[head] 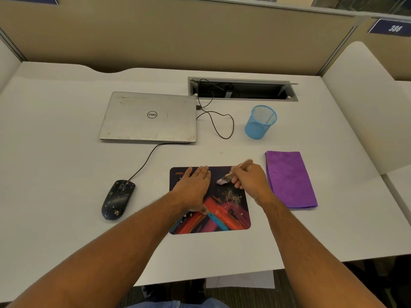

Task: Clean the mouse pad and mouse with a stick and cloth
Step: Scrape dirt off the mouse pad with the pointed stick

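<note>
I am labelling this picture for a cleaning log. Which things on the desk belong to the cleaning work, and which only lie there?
In use: mouse pad, mouse, stick held by right hand, purple cloth, left hand pressing the pad.
Just lying: laptop, blue mesh cup, cable.

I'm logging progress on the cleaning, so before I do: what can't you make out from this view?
- Brush tip: motion-blurred, so contact with the pad is unclear.
- Pad under the left hand: covered, any dirt there is hidden.
- Right hand fingers: curled under, grip detail hidden.
- Mouse underside: unseen.
- Blue cup contents: too small.
- Cable tray interior: dark.
</note>
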